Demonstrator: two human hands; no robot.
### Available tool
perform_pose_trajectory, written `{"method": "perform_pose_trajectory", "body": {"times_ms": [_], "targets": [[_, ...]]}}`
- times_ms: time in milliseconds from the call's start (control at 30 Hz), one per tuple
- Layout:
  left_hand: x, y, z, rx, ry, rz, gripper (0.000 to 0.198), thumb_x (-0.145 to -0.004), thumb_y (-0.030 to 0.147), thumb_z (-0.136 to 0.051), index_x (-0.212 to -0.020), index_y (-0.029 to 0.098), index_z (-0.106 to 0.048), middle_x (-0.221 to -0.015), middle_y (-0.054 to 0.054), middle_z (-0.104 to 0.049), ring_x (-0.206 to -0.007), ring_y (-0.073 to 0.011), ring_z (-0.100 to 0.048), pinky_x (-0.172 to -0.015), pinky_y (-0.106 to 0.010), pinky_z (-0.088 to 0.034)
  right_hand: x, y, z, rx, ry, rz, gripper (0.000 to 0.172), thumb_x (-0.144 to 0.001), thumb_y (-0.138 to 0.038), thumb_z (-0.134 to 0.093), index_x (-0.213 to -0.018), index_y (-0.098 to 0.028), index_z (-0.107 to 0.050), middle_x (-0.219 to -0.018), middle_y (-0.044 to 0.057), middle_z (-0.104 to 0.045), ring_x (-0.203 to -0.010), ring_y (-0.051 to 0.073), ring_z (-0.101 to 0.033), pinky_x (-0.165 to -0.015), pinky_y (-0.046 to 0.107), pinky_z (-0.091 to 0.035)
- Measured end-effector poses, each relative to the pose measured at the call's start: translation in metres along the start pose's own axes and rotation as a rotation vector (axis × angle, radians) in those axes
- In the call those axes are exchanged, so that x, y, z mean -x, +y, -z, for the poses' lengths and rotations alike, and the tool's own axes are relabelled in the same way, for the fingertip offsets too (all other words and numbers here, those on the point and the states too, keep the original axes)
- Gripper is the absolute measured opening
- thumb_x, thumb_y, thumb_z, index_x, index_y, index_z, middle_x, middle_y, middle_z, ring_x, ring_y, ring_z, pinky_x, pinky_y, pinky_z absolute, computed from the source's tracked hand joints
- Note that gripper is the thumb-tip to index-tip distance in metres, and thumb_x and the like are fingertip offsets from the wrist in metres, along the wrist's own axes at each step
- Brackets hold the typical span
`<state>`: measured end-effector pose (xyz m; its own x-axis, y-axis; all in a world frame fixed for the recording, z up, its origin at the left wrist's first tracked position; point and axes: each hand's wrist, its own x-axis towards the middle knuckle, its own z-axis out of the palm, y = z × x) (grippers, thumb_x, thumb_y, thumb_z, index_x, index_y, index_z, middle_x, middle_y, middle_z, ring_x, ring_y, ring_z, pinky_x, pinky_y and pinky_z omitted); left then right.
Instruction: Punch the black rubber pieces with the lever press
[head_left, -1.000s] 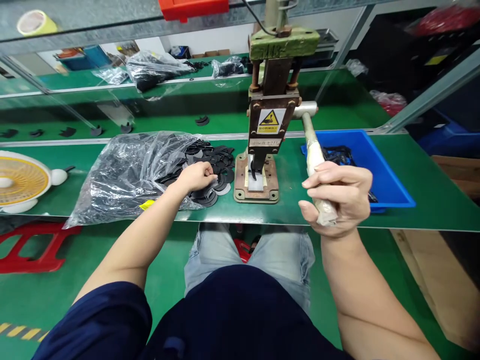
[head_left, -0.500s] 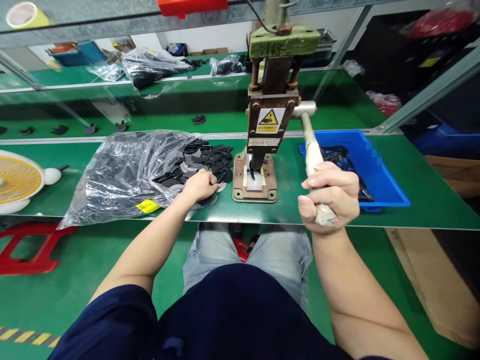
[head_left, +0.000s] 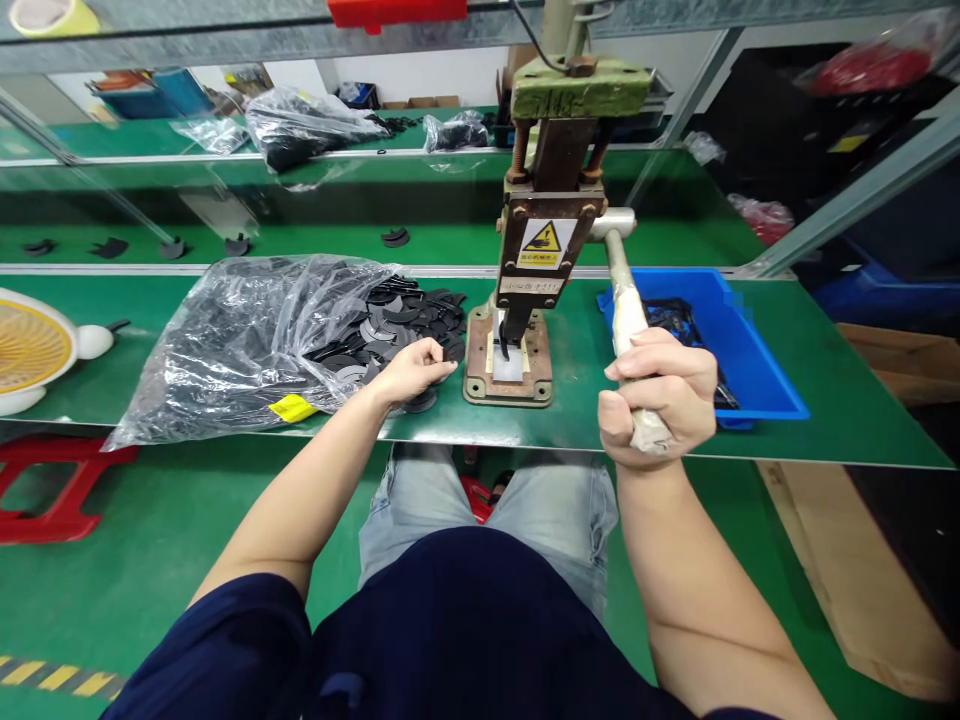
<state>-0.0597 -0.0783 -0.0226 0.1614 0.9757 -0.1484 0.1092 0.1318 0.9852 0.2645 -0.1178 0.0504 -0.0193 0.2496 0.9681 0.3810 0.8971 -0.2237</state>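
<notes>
My right hand (head_left: 661, 395) is wrapped round the pale, wrapped handle of the press lever (head_left: 627, 300), which slants up to the right side of the hand press (head_left: 551, 235). Over the edge of a pile of black curved pieces (head_left: 394, 318) is my left hand (head_left: 415, 370), fingers closed and thumb pointing right; what it holds, if anything, is hidden. The pieces spill from a clear plastic bag (head_left: 240, 340). On the press base (head_left: 474, 358) lies a small metal plate (head_left: 508, 366), with a dark curved part upright under the ram.
A blue bin (head_left: 765, 375) with black parts stands right of the press. At the left edge is a white and yellow fan (head_left: 34, 350). Several black pieces lie along the back strip, one of them (head_left: 395, 238) behind the bag. A metal shelf beam (head_left: 247, 45) crosses above.
My left hand has shifted slightly right and its thumb now points right. My right hand stays on the lever. The view has moved slightly.
</notes>
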Motion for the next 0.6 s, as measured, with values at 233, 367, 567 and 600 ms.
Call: {"method": "perform_pose_trajectory", "body": {"times_ms": [233, 367, 567, 600], "targets": [[-0.031, 0.005, -0.029, 0.156, 0.184, 0.125, 0.043, -0.078, 0.030, -0.096, -0.096, 0.018, -0.059, -0.071, 0.004, -0.068, -0.054, -0.0085, -0.063, -0.057, -0.021, -0.049, -0.001, 0.000, -0.002, 0.025, 0.013, 0.013, 0.017, -0.082, -0.024, -0.075, -0.075, -0.023, -0.060, -0.092, 0.001, -0.068, -0.085, 0.016, -0.064, -0.095, 0.051, -0.064], [-0.050, 0.011, -0.046, 0.212, 0.118, 0.163, 0.033, -0.086, 0.026, -0.091, -0.091, 0.016, -0.060, -0.070, 0.001, -0.069, -0.056, -0.0089, -0.066, -0.062, -0.022, -0.058, -0.001, -0.001, -0.003, 0.027, 0.032, 0.000, 0.018, -0.083, -0.026, -0.075, -0.074, -0.024, -0.060, -0.091, 0.001, -0.068, -0.082, 0.015, -0.064, -0.094, 0.051, -0.064], [-0.066, 0.012, -0.053, 0.031, 0.038, 0.162, 0.038, -0.088, 0.043, -0.090, -0.082, 0.017, -0.062, -0.061, 0.002, -0.066, -0.049, -0.0091, -0.064, -0.052, -0.019, -0.054, 0.000, -0.003, -0.004, 0.031, 0.036, -0.022, 0.026, -0.087, -0.031, -0.076, -0.070, -0.022, -0.058, -0.090, -0.001, -0.066, -0.080, 0.013, -0.066, -0.096, 0.050, -0.063], [-0.067, 0.011, -0.053, 0.001, 0.033, 0.159, 0.039, -0.088, 0.044, -0.089, -0.082, 0.017, -0.062, -0.060, 0.002, -0.066, -0.048, -0.0093, -0.065, -0.051, -0.018, -0.054, 0.000, -0.004, -0.004, 0.031, 0.036, -0.032, 0.028, -0.088, -0.032, -0.075, -0.070, -0.022, -0.057, -0.092, -0.001, -0.066, -0.080, 0.012, -0.066, -0.098, 0.050, -0.063]]}}
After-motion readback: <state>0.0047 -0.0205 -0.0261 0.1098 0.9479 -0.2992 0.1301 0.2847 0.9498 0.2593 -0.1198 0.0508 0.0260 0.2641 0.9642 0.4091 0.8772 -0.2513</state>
